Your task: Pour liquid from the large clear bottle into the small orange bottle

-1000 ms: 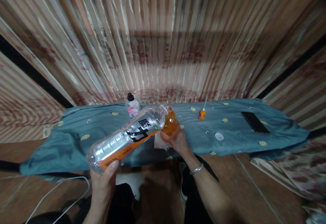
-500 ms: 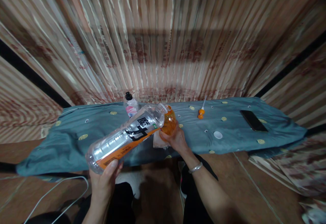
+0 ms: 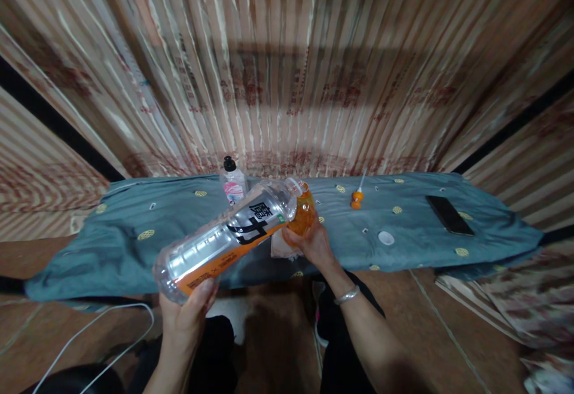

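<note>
My left hand [image 3: 186,313] grips the base of a large clear drink bottle [image 3: 224,241] with a silver and orange label. The bottle is tilted, its mouth up against the top of a small orange bottle [image 3: 301,217]. Around that orange bottle my right hand [image 3: 311,241] is closed, holding it above the cloth. Whether liquid passes between the two mouths I cannot tell. Behind the drink bottle stands a clear bottle with a black cap [image 3: 233,185] and a pink label. An orange spray or pump top [image 3: 357,198] with a thin tube lies to the right.
A blue-green patterned cloth [image 3: 170,214] covers the narrow table. On it lie a white round cap [image 3: 386,238], a black phone [image 3: 449,215] and a pale folded cloth or tissue [image 3: 282,247]. A striped curtain [image 3: 287,71] hangs behind; a white cable [image 3: 121,346] loops at lower left.
Both hands and the two bottles appear slightly further right, while the whole view has shifted a little. Both grips stay the same.
</note>
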Motion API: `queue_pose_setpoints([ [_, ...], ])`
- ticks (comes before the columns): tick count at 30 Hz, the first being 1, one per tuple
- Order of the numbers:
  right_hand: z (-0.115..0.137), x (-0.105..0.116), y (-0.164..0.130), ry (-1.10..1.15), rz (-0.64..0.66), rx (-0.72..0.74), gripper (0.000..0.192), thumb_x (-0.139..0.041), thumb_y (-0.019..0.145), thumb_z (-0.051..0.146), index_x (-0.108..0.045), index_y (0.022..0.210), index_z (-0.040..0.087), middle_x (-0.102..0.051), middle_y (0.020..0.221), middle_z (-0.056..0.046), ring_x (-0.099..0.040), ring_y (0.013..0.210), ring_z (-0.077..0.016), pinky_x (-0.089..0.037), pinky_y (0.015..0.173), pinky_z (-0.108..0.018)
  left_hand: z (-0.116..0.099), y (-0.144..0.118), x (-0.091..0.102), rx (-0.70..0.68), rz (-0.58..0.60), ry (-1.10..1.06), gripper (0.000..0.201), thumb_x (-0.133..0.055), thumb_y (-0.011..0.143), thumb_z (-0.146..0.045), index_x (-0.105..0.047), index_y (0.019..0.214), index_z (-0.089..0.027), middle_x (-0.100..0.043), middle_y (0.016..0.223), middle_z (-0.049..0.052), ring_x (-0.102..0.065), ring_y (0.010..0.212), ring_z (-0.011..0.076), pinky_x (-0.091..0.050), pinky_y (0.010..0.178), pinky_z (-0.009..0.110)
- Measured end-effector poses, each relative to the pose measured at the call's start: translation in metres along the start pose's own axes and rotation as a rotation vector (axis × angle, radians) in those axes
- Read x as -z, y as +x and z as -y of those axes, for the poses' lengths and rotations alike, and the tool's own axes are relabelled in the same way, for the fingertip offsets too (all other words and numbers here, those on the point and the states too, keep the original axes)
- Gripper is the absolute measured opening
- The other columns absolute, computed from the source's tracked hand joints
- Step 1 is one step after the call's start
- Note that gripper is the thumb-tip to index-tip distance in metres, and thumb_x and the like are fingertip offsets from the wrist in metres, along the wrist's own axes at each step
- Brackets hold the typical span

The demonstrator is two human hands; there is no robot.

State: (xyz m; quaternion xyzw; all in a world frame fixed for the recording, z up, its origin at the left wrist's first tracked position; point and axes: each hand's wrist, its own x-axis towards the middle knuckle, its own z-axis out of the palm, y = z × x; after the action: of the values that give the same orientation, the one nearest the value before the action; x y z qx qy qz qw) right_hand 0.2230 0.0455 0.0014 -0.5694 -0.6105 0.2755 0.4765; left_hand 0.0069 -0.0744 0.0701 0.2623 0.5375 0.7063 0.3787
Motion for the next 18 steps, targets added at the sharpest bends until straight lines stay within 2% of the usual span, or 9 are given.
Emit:
queue_pose_setpoints([
  [4, -0.0003, 0.0005, 0.0004, -0.017, 0.003, 0.004, 0.071, -0.082, 0.072, 0.033, -0.051, 0.135, 0.022, -0.074, 0.123, -0.011, -0.072, 0.113, -0.0309, -0.059, 0.099, -0.046, -0.0011, -0.0013, -0.0005, 0.022, -0.032, -0.019, 0.076, -0.092, 0.049, -0.039, -0.065, 0.118, -0.027, -0.071, 0.091, -0.001, -0.067, 0.077, 0.0185, -0.056, 0.058, 0.025],
  [8, 0.0006, 0.0015, 0.0008, -0.035, 0.008, -0.014, 0.073, -0.082, 0.071, 0.034, -0.05, 0.136, 0.021, -0.075, 0.122, -0.012, -0.073, 0.112, -0.0323, -0.059, 0.098, -0.047, -0.0011, -0.0035, -0.0014, 0.019, -0.013, -0.028, 0.069, -0.093, 0.05, -0.039, -0.067, 0.113, -0.025, -0.069, 0.081, -0.003, -0.06, 0.059, 0.0111, -0.047, 0.044, 0.017],
  [11, 0.0019, 0.0019, 0.0007, -0.033, 0.013, -0.02, 0.074, -0.082, 0.072, 0.034, -0.049, 0.137, 0.022, -0.075, 0.122, -0.011, -0.073, 0.112, -0.0316, -0.059, 0.097, -0.046, -0.0008, -0.004, -0.0029, 0.026, -0.034, -0.047, 0.064, -0.093, 0.05, -0.037, -0.068, 0.107, -0.023, -0.069, 0.079, -0.002, -0.064, 0.064, 0.013, -0.053, 0.05, 0.019],
  [15, 0.0041, 0.0023, 0.0005, -0.023, -0.006, -0.017, 0.072, -0.081, 0.072, 0.033, -0.051, 0.136, 0.023, -0.075, 0.122, -0.01, -0.073, 0.11, -0.0309, -0.059, 0.097, -0.047, -0.0003, -0.0039, -0.0037, -0.014, 0.025, -0.083, 0.059, -0.092, 0.053, -0.032, -0.067, 0.106, -0.022, -0.066, 0.078, -0.003, -0.05, 0.051, 0.0062, -0.038, 0.039, 0.015],
  [18, 0.0051, 0.003, 0.0006, 0.002, 0.011, -0.005, 0.071, -0.081, 0.072, 0.032, -0.052, 0.135, 0.023, -0.074, 0.123, -0.01, -0.073, 0.111, -0.0307, -0.058, 0.098, -0.047, 0.0014, -0.0046, -0.0018, 0.013, 0.005, -0.061, 0.061, -0.092, 0.051, -0.034, -0.066, 0.105, -0.02, -0.07, 0.088, 0.0, -0.058, 0.058, 0.0098, -0.038, 0.04, 0.015],
])
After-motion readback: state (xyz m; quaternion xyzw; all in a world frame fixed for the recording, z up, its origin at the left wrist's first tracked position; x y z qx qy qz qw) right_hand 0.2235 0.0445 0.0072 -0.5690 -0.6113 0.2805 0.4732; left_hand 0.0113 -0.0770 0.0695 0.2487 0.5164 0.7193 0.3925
